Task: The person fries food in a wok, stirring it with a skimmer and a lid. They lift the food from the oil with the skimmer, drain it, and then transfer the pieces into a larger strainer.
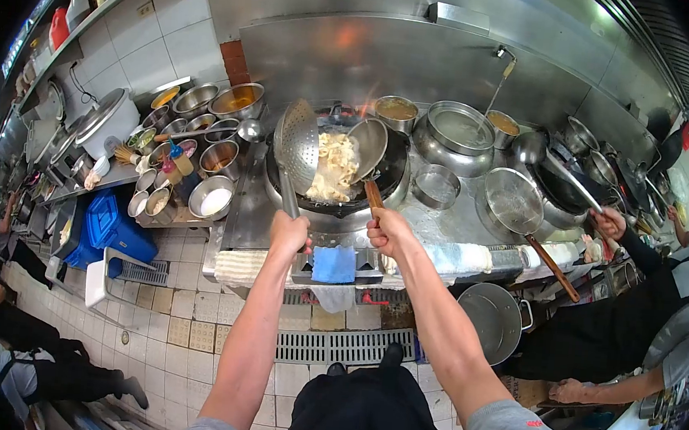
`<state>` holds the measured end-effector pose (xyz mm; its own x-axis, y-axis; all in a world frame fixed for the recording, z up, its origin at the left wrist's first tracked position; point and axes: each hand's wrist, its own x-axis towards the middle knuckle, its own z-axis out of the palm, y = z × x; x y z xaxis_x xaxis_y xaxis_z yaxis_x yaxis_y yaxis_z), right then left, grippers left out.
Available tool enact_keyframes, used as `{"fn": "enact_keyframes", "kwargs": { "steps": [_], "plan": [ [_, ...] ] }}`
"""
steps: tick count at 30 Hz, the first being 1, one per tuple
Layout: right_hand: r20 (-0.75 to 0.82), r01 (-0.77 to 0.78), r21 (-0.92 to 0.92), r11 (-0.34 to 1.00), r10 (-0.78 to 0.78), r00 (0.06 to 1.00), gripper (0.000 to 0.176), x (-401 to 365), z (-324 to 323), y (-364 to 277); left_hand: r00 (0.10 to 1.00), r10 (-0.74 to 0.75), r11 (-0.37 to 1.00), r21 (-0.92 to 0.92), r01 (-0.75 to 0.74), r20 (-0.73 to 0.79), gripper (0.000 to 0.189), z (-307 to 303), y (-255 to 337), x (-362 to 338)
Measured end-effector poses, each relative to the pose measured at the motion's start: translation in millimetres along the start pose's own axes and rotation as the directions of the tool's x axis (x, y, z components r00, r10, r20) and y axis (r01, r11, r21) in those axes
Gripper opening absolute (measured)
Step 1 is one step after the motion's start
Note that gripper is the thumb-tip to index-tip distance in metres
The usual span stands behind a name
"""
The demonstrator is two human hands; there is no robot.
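My left hand (289, 233) is closed round the metal handle of a large perforated skimmer (298, 141), its bowl tilted up at the left of the wok. In my right hand (390, 232) is the wooden handle of a round strainer (369, 145), held at the wok's right side. Pale, yellowish pieces of food (334, 169) lie between the two tools, with bubbling liquid around them. Beneath is a dark wok (396, 166) on the burner. Flames show behind it.
Bowls of ingredients (220, 156) crowd the left counter. A large pot (460, 129), a metal ring (436, 187) and another strainer (514, 200) stand on the right. A co-worker's hand (608, 223) grips a ladle at a second wok. A deep pot (491, 322) stands below the counter edge.
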<state>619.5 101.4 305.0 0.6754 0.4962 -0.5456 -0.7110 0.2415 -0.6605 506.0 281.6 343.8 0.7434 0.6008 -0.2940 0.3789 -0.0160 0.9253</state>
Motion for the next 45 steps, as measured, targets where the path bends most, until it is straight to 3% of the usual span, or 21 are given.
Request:
{"fn": "enact_keyframes", "kwargs": {
  "steps": [3, 4, 5, 6, 7, 8, 11, 16, 18, 20, 22, 26, 30, 32, 34, 36, 37, 39, 45],
  "plan": [
    [-0.018, 0.115, -0.253, 0.961, -0.124, 0.992, 0.014, -33, -5, -1, 0.999, 0.045, 0.996, -0.081, -0.043, 0.017, 0.018, -14, -12, -8],
    [-0.011, 0.112, -0.249, 0.962, -0.118, 0.993, 0.014, -33, -9, 10, 0.999, 0.043, 0.996, -0.075, -0.043, 0.009, 0.018, -17, -13, -15],
    [0.062, 0.4, -0.609, 0.685, -0.462, 0.885, 0.019, -33, -13, 25, 0.997, 0.064, 0.991, -0.116, -0.068, -0.034, 0.018, -21, -14, -23],
    [0.268, 0.534, -0.82, 0.205, -0.686, 0.676, 0.026, -34, -15, 37, 0.993, 0.082, 0.983, -0.158, -0.094, -0.081, 0.017, -24, -11, -34],
    [0.254, 0.484, -0.851, 0.203, -0.647, 0.719, 0.039, -53, -9, 38, 0.993, 0.084, 0.982, -0.164, -0.098, -0.086, 0.017, -26, -8, -43],
    [0.261, 0.486, -0.849, 0.206, -0.637, 0.726, 0.039, -69, -9, 39, 0.992, 0.075, 0.983, -0.162, -0.09, -0.097, 0.017, -26, -8, -51],
    [0.25, 0.335, -0.942, 0.038, -0.587, 0.77, 0.043, -113, -15, 29, 0.987, 0.09, 0.961, -0.25, -0.121, -0.131, 0.016, -25, -16, -66],
    [0.304, 0.353, -0.936, -0.015, -0.542, 0.783, 0.045, -148, -33, -4, 0.992, 0.065, 0.945, -0.313, -0.095, -0.107, 0.019, -20, -19, -72],
    [0.346, 0.333, -0.935, -0.125, -0.53, 0.774, 0.041, -153, -40, -4, 0.981, 0.048, 0.94, -0.324, -0.107, -0.185, 0.019, -19, -24, -78],
    [0.346, 0.336, -0.934, -0.118, -0.527, 0.776, 0.039, -155, -38, -4, 0.983, 0.043, 0.937, -0.335, -0.103, -0.18, 0.02, -23, -28, -83],
    [0.348, 0.398, -0.917, -0.021, -0.532, 0.772, 0.037, -145, -36, -5, 0.985, 0.037, 0.935, -0.341, -0.093, -0.166, 0.022, -27, -28, -89],
    [0.402, 0.525, -0.848, 0.07, -0.56, 0.725, 0.031, -73, -16, 10, 0.982, 0.014, 0.926, -0.369, -0.084, -0.189, 0.021, -25, -20, -96],
    [0.324, 0.49, -0.858, 0.153, -0.577, 0.749, 0.031, -34, -1, 9, 0.979, 0.045, 0.932, -0.344, -0.113, -0.2, 0.017, -21, -20, -89],
    [0.211, 0.439, -0.82, 0.366, -0.52, 0.828, 0.031, -23, -5, 1, 0.977, 0.062, 0.941, -0.314, -0.125, -0.203, 0.014, -20, -19, -83],
    [0.193, 0.42, -0.828, 0.371, -0.513, 0.836, 0.031, -43, -15, -13, 0.984, 0.045, 0.947, -0.307, -0.097, -0.174, 0.013, -22, -17, -75],
    [0.266, 0.497, -0.832, 0.248, -0.607, 0.749, 0.031, -64, -30, -20, 0.98, 0.06, 0.954, -0.276, -0.113, -0.191, 0.013, -22, -15, -65],
    [0.265, 0.496, -0.832, 0.247, -0.608, 0.748, 0.031, -65, -36, -25, 0.976, 0.076, 0.963, -0.24, -0.125, -0.205, 0.014, -21, -13, -59],
    [0.134, 0.449, -0.791, 0.416, -0.598, 0.79, 0.031, -69, -47, -32, 0.976, 0.074, 0.977, -0.184, -0.113, -0.204, 0.015, -21, -5, -45],
    [-0.004, 0.364, -0.8, 0.477, -0.611, 0.791, 0.032, -71, -60, -52, 0.975, 0.073, 0.996, 0.067, -0.06, -0.209, 0.019, -14, 21, 14]
  ]
}}
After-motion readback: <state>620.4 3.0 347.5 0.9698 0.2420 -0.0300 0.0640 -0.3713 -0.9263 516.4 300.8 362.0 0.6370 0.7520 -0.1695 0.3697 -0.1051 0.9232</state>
